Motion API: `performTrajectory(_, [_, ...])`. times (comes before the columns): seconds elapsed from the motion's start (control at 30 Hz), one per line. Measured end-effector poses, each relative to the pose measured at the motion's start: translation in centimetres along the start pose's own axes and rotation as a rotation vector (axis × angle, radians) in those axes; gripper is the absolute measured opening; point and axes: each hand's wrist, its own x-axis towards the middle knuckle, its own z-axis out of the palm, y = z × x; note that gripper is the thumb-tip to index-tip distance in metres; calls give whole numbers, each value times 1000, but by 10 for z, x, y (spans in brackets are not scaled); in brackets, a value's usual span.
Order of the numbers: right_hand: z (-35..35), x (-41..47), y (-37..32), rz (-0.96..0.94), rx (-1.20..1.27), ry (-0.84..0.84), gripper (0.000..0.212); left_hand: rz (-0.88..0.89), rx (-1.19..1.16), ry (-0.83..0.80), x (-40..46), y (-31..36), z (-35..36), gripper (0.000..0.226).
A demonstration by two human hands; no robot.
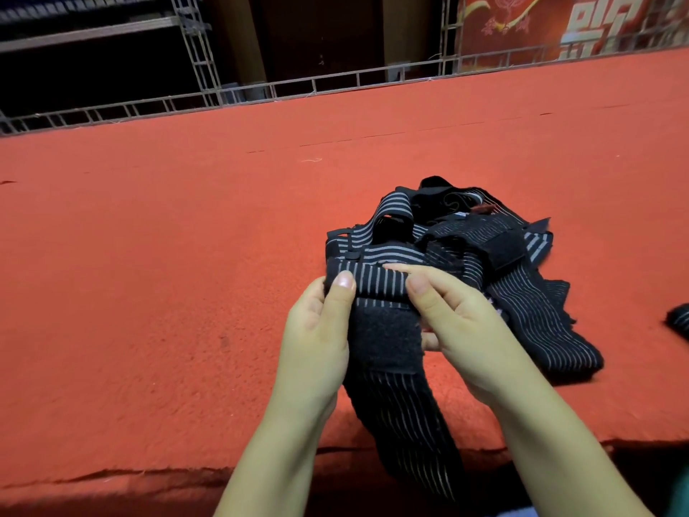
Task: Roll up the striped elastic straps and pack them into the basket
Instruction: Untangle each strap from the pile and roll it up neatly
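Both hands hold one black elastic strap with thin grey stripes [376, 289] near the front edge of the red carpeted surface [149, 255]. The left hand [317, 330] and right hand [458, 330] each pinch its rolled end, thumbs on top. A heap of more striped straps [484, 248] lies just behind.

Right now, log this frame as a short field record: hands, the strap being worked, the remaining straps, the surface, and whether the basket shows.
left hand: grips the left end of the strap roll, thumb on top
right hand: grips the right end, thumb on top
strap in hand: black with pale stripes, partly rolled, plain black patch facing the camera, tail hanging over the table edge
strap pile: tangled heap just behind the hands
rolled piece: at the right edge, cut off by the frame
red cloth: covers the table
basket: not in view
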Motion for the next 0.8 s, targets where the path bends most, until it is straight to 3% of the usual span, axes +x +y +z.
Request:
performTrajectory(0.27, [-9,-1,-1,82,63,-39,24,36,124,-127,-1,-2,-13,27])
performTrajectory(0.47, [-6,-5,-7,-8,147,29,27,-17,-12,-189,-1,-1,-13,22])
performTrajectory(0.6, [-5,-5,-10,-102,208,65,21,-107,-65,-272,-4,-2,-14,43])
performTrajectory(0.8, [-10,-2,-4,-221,93,192,16,-79,74,-196,-9,0,-7,22])
